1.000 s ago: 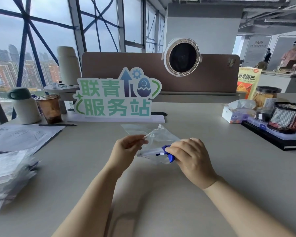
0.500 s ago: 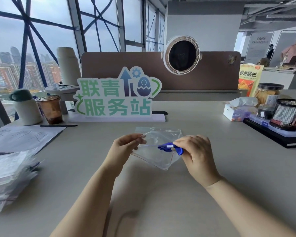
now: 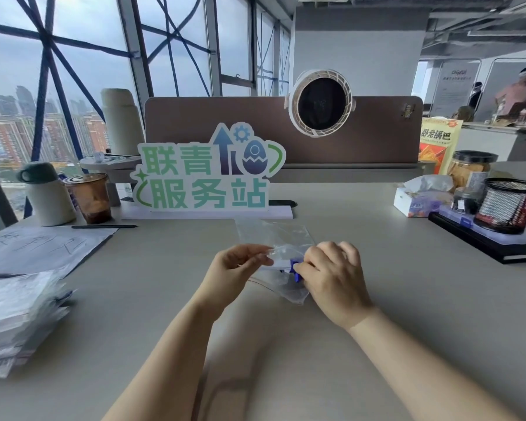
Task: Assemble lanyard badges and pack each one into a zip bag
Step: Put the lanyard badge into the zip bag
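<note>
Two bare forearms reach in from six o'clock over the pale desk [image 3: 140, 302]. The left hand [image 3: 240, 268] pinches the near edge of a clear zip bag [image 3: 275, 235] between thumb and fingertips. The right hand [image 3: 336, 279], just beside it at three o'clock, is curled round a blue lanyard piece [image 3: 295, 268] and presses it against the bag. Only a small part of the blue shows past the knuckles, and I cannot tell whether it is already inside the plastic. The bag sits between the two hands near the middle of the desk. Its far end spreads toward twelve o'clock and its crumpled near corner hangs below the right hand.

At nine o'clock, near the desk's left edge, lies a stack of packed bags [image 3: 16, 317]. Beyond it, at ten o'clock, are a sheet of paper [image 3: 40, 247] and a dark pen [image 3: 104, 226].

Farther off, at twelve o'clock, a green-lettered sign [image 3: 207, 177] stands upright on a white base. To its left are a brown iced drink cup [image 3: 88, 197] and a white flask [image 3: 46, 197]. At two o'clock are a tissue box [image 3: 418, 203] and a black mesh pen holder [image 3: 509, 205], with a lidded jar [image 3: 468, 168] behind them. A round white fan [image 3: 321, 103] is fixed on the brown divider [image 3: 189, 129] at the back.
</note>
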The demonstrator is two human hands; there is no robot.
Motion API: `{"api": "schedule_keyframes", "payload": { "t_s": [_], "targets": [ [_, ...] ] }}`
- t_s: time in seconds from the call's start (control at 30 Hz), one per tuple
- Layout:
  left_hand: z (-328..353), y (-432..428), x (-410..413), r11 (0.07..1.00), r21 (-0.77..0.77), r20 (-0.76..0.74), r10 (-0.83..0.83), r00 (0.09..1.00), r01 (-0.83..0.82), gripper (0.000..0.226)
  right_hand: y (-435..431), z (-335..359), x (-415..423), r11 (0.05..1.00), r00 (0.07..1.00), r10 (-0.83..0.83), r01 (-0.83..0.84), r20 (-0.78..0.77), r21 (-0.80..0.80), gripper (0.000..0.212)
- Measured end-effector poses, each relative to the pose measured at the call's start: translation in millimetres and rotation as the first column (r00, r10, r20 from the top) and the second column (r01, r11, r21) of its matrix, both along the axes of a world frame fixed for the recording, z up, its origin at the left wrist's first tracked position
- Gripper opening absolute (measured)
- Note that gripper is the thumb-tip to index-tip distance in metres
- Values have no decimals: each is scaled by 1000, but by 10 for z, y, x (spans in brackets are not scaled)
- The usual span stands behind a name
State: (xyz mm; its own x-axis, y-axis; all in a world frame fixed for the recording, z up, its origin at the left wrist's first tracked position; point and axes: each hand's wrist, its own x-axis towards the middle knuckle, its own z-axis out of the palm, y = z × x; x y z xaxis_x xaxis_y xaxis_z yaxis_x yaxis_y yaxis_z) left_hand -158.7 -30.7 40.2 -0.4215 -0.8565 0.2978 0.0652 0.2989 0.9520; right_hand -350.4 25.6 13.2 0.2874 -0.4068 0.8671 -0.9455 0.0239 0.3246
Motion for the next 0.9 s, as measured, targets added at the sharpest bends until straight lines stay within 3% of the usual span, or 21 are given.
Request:
{"api": "schedule_keyframes", "payload": {
  "t_s": [0.1, 0.2, 0.3, 0.4, 0.47, 0.6, 0.63, 0.73, 0.9],
  "targets": [
    [-31, -11, -15, 999, -26, 26, 22, 999, -21, 19, -59, -25, -19, 996, 998, -63, 62, 20, 61, 13],
    [-53, -70, 19, 992, -71, 76, 112, 991, -107, 24, 17, 4, -58, 994, 999, -14, 9, 41, 111, 19],
    [-124, -145, 74, 948, -259, 213, 241, 947, -183, 21, 120, 24, -116, 981, 991, 78, -96, 113, 168, 15],
    [-179, -124, 62, 832, -548, 472, 388, 792, -81, 31, 167, 16, -223, 938, 961, 127, -197, 246, 284, 20],
    [-153, -62, 57, 763, -646, 495, 427, 757, -8, 40, 176, 12, -293, 898, 962, 108, -202, 250, 391, 26],
    [-155, -54, 278, 486, -855, 466, 565, 681, 182, 45, 181, 50, -345, 856, 975, 60, -160, 213, 492, 39],
    [-179, -73, 347, 457, -863, 475, 592, 652, 214, 42, 194, 70, -343, 856, 974, 46, -152, 220, 494, 43],
    [-201, -128, 444, 466, -860, 489, 632, 601, 210, 32, 236, 68, -360, 861, 978, 23, -124, 205, 493, 39],
    [0, -166, 414, 521, -842, 473, 585, 659, 141, 2, 279, 199, -434, 861, 987, -27, -58, 159, 506, 25]
  ]
}}
